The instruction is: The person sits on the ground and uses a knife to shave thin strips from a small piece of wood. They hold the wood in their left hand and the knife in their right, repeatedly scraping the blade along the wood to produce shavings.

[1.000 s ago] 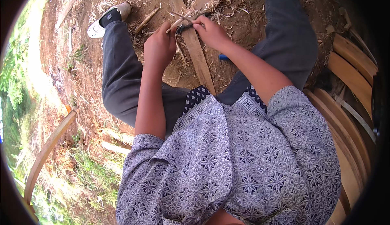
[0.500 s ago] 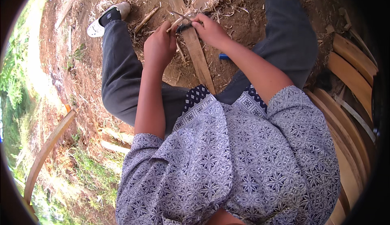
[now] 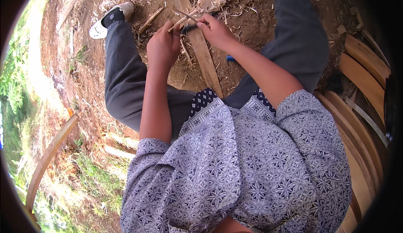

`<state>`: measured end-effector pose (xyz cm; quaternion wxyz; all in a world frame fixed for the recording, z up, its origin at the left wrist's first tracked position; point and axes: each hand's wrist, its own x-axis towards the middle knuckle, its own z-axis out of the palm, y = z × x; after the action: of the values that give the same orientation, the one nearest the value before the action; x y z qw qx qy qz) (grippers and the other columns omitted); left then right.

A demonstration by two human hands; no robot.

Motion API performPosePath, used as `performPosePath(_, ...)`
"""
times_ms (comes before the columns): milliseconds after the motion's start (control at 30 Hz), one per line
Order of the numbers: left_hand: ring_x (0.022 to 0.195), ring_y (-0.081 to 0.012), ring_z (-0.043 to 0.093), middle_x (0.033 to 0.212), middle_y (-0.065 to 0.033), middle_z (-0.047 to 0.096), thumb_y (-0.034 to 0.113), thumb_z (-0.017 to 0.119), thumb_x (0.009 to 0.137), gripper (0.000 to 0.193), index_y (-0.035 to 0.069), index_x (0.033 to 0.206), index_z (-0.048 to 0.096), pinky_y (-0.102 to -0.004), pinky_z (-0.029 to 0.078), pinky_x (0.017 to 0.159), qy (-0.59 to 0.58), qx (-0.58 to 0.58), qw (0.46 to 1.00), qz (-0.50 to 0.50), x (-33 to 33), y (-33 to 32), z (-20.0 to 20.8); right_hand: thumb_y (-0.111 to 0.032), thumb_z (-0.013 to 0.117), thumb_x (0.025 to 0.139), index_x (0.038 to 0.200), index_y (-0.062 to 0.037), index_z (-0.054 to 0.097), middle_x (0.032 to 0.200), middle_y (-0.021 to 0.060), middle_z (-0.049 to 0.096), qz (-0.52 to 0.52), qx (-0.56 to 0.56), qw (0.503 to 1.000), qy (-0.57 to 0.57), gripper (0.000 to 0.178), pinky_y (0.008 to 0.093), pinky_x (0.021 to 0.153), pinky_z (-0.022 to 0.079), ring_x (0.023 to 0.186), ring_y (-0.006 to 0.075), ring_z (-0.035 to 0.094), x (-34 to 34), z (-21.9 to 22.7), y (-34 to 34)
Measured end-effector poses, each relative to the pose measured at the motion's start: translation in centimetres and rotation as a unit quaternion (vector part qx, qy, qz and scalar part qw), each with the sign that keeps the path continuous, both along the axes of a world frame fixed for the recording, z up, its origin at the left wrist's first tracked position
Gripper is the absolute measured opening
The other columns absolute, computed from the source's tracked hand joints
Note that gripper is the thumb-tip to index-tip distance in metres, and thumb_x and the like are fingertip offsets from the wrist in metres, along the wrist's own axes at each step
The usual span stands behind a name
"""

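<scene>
My left hand (image 3: 163, 46) is closed around a thin pale wooden stick (image 3: 183, 20), which slants up to the right from its fingers. My right hand (image 3: 215, 32) grips what looks like a slim knife (image 3: 185, 15); its narrow dark blade crosses over the stick, and its handle is mostly covered by my fingers. Beneath both hands a long flat plank (image 3: 203, 56) runs from the ground toward my lap. A dark, fuzzy-looking thing (image 3: 189, 28) lies across the plank, partly hidden.
Pale wood shavings (image 3: 222, 4) litter the brown soil beyond my hands. A blue object (image 3: 230, 58) lies beside my right thigh. A short stick (image 3: 151, 20) rests near my left shoe (image 3: 99, 30). Long wooden boards (image 3: 365, 81) stand at the right, and grass grows at the left.
My left hand has shifted slightly left and up, drawing the stick a little with it. The blade still crosses the stick, and my right hand has barely moved.
</scene>
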<state>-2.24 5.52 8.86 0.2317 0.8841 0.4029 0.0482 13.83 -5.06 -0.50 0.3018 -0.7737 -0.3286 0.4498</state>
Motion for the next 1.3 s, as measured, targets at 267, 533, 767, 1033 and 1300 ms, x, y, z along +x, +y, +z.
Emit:
performPosePath(267,0.073,-0.0451,0.064,0.078,-0.0202,0.066,0.030,0.056,0.105,0.025,0.007,0.095,0.058,-0.0537,0.048,0.062,-0.022,0.009,1.000,0.002,-0.6,0.2,-0.5,-0.037,0.057,0.104,0.121,-0.0158,0.063,0.092,0.0093,0.070,-0.018,0.058,0.998,0.032,0.028,0.0406,0.077,0.053,0.085,0.0241,0.070,-1.0,-0.9,-0.2)
performPosePath(533,0.078,-0.0467,0.064,0.078,-0.0236,0.066,0.030,0.053,0.106,0.029,0.004,0.100,0.064,-0.0544,0.048,0.068,-0.002,-0.006,1.000,0.017,-0.4,0.2,-0.2,-0.036,0.055,0.104,0.122,-0.0150,0.064,0.094,0.0117,0.071,0.002,0.085,0.996,0.015,0.029,0.0440,0.076,0.053,0.087,0.0273,0.070,-1.3,1.8,-0.3)
performPosePath(767,0.080,-0.0472,0.065,0.081,-0.0248,0.068,0.032,0.054,0.106,0.031,0.004,0.105,0.066,-0.0539,0.049,0.069,0.006,-0.006,1.000,0.017,-0.3,0.0,0.0,-0.037,0.054,0.104,0.125,-0.0168,0.063,0.092,0.0110,0.070,0.018,-0.005,1.000,0.017,0.030,0.0417,0.071,0.052,0.081,0.0260,0.068,-0.2,0.5,0.2)
performPosePath(1033,0.080,-0.0454,0.066,0.081,-0.0246,0.068,0.033,0.053,0.107,0.033,0.004,0.104,0.069,-0.0512,0.050,0.068,-0.004,-0.001,0.999,0.032,-0.2,0.3,0.1,-0.034,0.057,0.105,0.120,-0.0126,0.063,0.090,0.0118,0.068,-0.015,0.056,0.997,0.052,0.027,0.0384,0.075,0.051,0.080,0.0243,0.066,-1.4,2.4,-0.6)
performPosePath(1300,0.078,-0.0463,0.064,0.079,-0.0240,0.067,0.034,0.053,0.107,0.034,0.004,0.097,0.065,-0.0532,0.049,0.066,-0.025,0.019,0.999,0.027,-0.8,0.8,-0.9,-0.035,0.057,0.104,0.119,-0.0134,0.064,0.082,0.0091,0.066,0.005,0.046,0.998,0.036,0.027,0.0394,0.070,0.050,0.075,0.0236,0.065,-0.9,3.5,0.1)
